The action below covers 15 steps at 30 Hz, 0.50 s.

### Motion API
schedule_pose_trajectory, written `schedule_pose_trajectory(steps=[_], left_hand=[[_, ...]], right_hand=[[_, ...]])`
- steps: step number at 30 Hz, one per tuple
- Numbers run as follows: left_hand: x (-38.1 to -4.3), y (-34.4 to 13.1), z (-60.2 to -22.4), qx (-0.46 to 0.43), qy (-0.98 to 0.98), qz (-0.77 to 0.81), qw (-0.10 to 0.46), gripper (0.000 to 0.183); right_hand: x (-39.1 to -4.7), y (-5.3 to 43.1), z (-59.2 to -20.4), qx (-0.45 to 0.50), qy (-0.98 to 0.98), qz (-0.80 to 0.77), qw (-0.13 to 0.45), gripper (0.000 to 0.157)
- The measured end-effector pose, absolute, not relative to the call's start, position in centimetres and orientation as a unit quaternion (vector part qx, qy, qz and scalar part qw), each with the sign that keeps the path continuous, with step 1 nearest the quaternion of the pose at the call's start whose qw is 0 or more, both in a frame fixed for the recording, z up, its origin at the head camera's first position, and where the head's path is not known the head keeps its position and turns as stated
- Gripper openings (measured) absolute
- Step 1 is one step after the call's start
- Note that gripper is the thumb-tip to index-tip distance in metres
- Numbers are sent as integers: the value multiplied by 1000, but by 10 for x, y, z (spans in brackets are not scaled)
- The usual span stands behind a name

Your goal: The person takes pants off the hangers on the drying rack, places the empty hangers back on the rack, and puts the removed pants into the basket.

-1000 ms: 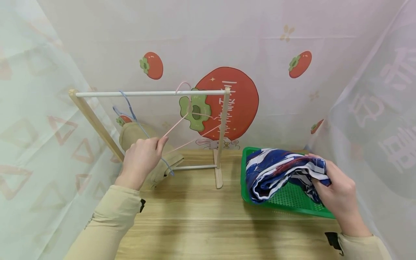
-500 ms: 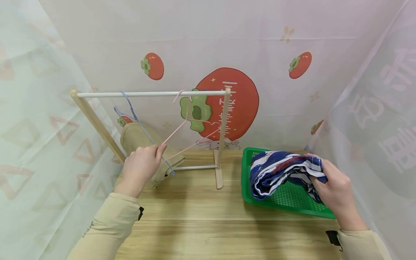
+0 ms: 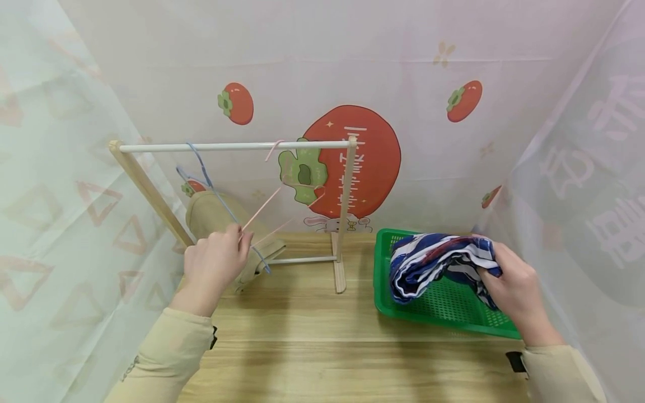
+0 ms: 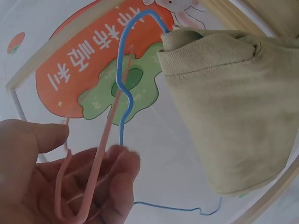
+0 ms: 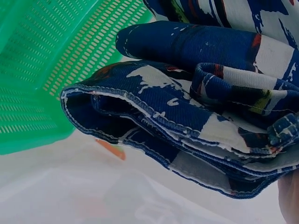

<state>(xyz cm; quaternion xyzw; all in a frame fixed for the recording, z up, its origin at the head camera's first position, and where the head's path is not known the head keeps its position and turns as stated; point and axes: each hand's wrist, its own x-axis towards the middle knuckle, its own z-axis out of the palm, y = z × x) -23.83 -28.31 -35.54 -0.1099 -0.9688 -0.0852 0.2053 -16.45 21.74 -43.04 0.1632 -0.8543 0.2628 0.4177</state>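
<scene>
My left hand [image 3: 216, 260] grips one end of a thin pink clothes hanger [image 3: 264, 208], pulling it out at a slant with its hook over the rack's white bar [image 3: 237, 146]. In the left wrist view the fingers curl around the bent pink hanger [image 4: 96, 163]. Just beyond hangs a blue hanger [image 3: 227, 206], with folded khaki trousers [image 4: 229, 107] over it. Over at the right, my right hand [image 3: 516, 288] holds a folded blue, white and red patterned garment [image 3: 428, 260] above a green basket [image 3: 380, 302]. The garment's stitched hems [image 5: 140, 105] face the right wrist camera.
The rack's wooden uprights [image 3: 346, 196] stand on a wood-grain table [image 3: 322, 358]. Behind rises a pale cloth backdrop [image 3: 353, 73] printed with red persimmons, and similar cloth closes off both sides.
My left hand has drawn the pink hanger left and slightly downward, and its hook has turned on the bar. My right hand has shifted slightly left and up with the garment.
</scene>
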Motion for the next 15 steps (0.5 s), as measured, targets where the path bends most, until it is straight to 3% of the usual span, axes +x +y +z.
schedule_pose_trajectory(steps=[3,6,8,15], left_hand=[[-234,-283,-358,-143,-944,-62,292,23],[-230,-283,-358,-173,-921,-38,346,29],[-227,-282,-358,-192,-910,-27,368,34],[-214,-266,-369,-275,-876,-66,390,25]], right_hand=[[-168,220,-434,164,-854,262,419,41],[-170,221,-435,162,-858,259,412,44],[-171,222,-435,160,-863,253,408,44],[-175,224,-438,162,-870,243,397,44]])
